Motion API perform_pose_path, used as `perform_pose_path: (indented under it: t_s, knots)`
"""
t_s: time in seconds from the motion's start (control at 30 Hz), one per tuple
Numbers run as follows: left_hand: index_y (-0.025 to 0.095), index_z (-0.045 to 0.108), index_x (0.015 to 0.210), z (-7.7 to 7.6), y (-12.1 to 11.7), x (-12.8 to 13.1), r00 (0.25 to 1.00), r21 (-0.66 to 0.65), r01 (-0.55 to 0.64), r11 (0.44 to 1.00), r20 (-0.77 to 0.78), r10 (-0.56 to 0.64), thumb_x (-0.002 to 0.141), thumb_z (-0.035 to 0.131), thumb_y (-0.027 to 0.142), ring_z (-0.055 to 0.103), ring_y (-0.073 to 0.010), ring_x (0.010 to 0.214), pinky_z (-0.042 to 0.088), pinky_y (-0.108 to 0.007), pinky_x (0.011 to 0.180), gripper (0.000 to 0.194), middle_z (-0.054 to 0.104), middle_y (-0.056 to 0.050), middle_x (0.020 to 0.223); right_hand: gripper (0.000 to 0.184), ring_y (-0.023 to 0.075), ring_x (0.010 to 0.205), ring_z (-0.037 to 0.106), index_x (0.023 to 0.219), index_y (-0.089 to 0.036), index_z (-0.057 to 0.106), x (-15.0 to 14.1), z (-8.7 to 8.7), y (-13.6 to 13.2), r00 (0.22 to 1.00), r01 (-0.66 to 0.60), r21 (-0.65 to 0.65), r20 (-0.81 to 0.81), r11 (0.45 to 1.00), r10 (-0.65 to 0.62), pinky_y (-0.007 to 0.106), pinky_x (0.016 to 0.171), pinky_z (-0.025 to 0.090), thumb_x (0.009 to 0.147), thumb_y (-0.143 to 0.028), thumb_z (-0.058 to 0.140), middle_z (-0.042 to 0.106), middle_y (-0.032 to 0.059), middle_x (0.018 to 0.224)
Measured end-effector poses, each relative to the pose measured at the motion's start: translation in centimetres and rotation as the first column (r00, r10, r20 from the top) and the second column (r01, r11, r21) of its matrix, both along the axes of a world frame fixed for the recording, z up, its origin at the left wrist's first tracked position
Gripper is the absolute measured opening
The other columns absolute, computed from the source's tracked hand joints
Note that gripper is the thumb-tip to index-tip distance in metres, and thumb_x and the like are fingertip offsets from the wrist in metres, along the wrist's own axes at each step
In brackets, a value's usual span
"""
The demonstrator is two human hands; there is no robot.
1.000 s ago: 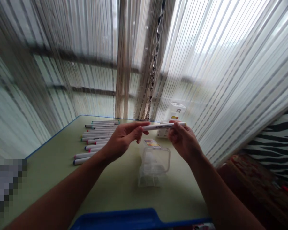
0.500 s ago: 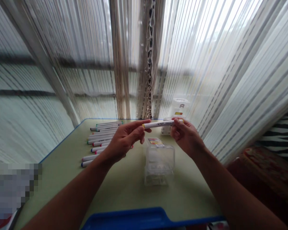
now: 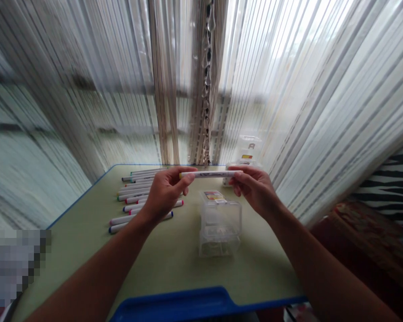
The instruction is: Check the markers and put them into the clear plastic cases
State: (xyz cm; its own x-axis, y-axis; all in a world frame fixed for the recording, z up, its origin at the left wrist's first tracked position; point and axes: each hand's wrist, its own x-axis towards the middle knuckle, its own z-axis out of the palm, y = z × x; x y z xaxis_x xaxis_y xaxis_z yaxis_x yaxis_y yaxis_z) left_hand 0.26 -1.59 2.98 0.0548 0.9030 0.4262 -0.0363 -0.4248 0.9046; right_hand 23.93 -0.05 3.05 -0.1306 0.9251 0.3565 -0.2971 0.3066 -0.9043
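A white marker (image 3: 211,174) with dark print and a yellow left end is held level above the table. My left hand (image 3: 166,190) pinches its left end between thumb and fingers. Its other end sits in the closed fingers of my right hand (image 3: 253,185). Below the marker stands a clear plastic case (image 3: 221,219) with a coloured label, its lid raised. To the left, several white markers (image 3: 124,221) with coloured ends lie side by side in a column, partly hidden behind my left hand.
The pale green table (image 3: 174,273) has a blue rim and a blue tray (image 3: 174,304) at its near edge. Another clear case (image 3: 250,150) stands behind my right hand. String curtains (image 3: 128,89) hang beyond the far edge. A zebra-striped cloth (image 3: 389,183) is at right.
My left hand has taken hold of the marker's yellow left end. The marker has shifted left and become level. The view has moved slightly.
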Motion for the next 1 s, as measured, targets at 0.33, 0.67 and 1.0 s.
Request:
perform_pose_path:
  t_s: [0.33, 0.67, 1.0]
  knots:
    - [0.015, 0.076, 0.093, -0.2, -0.2, 0.2, 0.998, -0.001, 0.036, 0.999, -0.056, -0.036, 0.076, 0.082, 0.036, 0.051, -0.0082, 0.047, 0.040, -0.019, 0.041, 0.028, 0.066, -0.001, 0.064, 0.022, 0.0073, 0.040, 0.052, 0.078, -0.019, 0.071, -0.2, -0.3, 0.0, 0.993, 0.016, 0.061, 0.113, 0.998, -0.023, 0.020, 0.038, 0.041, 0.069, -0.030, 0.089, 0.065, -0.0027, 0.055]
    - [0.013, 0.075, 0.100, 0.4, -0.2, 0.2, 0.995, -0.039, 0.070, 0.997, 0.081, -0.066, 0.082, 0.077, 0.032, 0.059, -0.0100, 0.053, 0.049, -0.023, 0.052, 0.027, 0.075, -0.008, 0.079, 0.022, 0.0093, 0.040, 0.056, 0.080, -0.018, 0.075, 0.1, 0.1, 0.0, 0.999, -0.013, 0.001, 0.052, 1.000, 0.013, 0.021, 0.037, 0.044, 0.072, -0.035, 0.086, 0.072, 0.0022, 0.061]
    - [0.010, 0.071, 0.105, 0.9, -0.5, 0.3, 0.952, -0.109, 0.194, 0.975, 0.260, -0.161, 0.087, 0.069, 0.031, 0.061, -0.0116, 0.054, 0.051, -0.026, 0.053, 0.027, 0.076, -0.011, 0.084, 0.023, 0.0116, 0.043, 0.061, 0.098, -0.016, 0.078, 0.8, 0.6, 0.1, 0.996, -0.082, -0.051, -0.045, 0.995, 0.080, 0.023, 0.040, 0.048, 0.081, -0.030, 0.071, 0.079, 0.0077, 0.077]
